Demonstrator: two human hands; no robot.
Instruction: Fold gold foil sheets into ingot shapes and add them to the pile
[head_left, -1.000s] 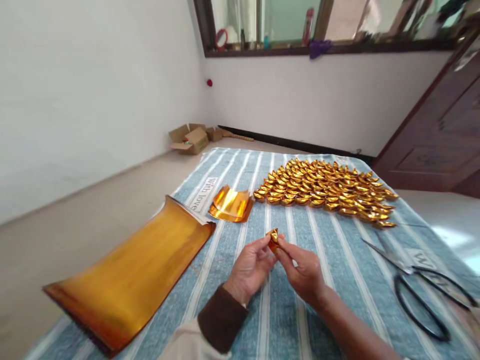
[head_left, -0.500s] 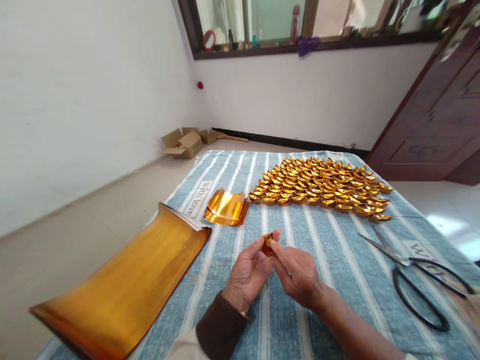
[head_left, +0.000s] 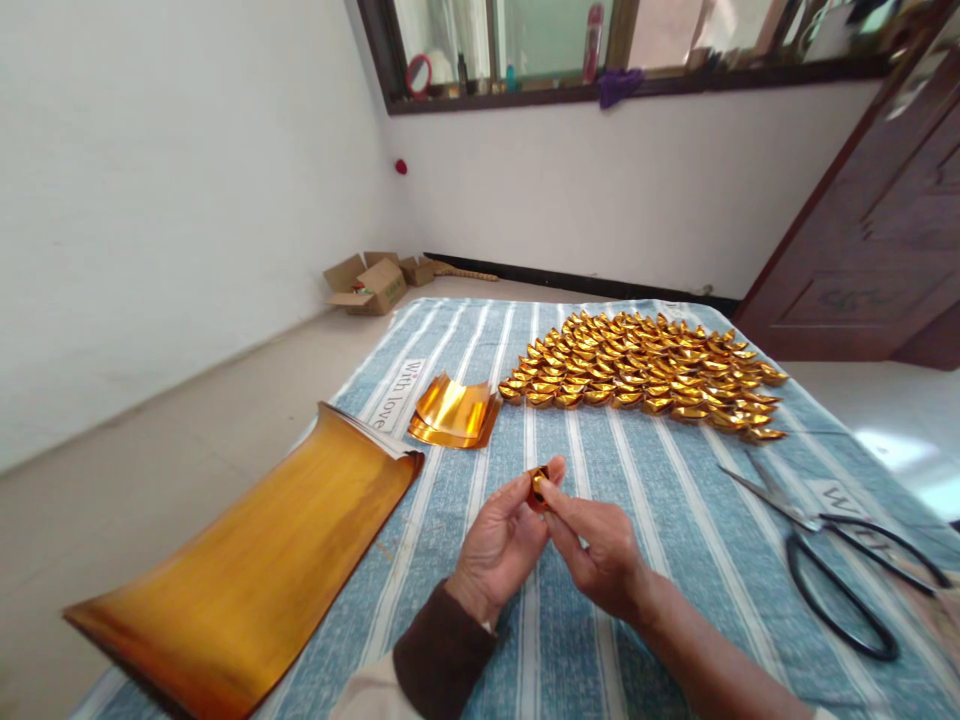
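Both hands meet over the striped cloth (head_left: 660, 520) — the left hand (head_left: 499, 545) and right hand (head_left: 600, 545) each pinch the small gold paper piece (head_left: 537, 487) with closed fingertips. At one o'clock lie rows of folded gold pieces (head_left: 645, 375); at three o'clock, scissors (head_left: 832, 560); at nine o'clock, a large gold sheet (head_left: 255, 570).

A blue-and-white striped cloth (head_left: 660, 560) is spread over the floor, printed with "With love" labels. A large curled sheet of gold foil paper (head_left: 247, 570) is laid at its left edge, and a small stack of cut gold foil squares (head_left: 452, 412) is set just beyond it. Rows of folded gold paper ingots (head_left: 645, 375) are massed at the far end. Black-handled scissors (head_left: 832, 560) are placed at the right. Open cardboard boxes (head_left: 369, 283) are seen by the far wall.
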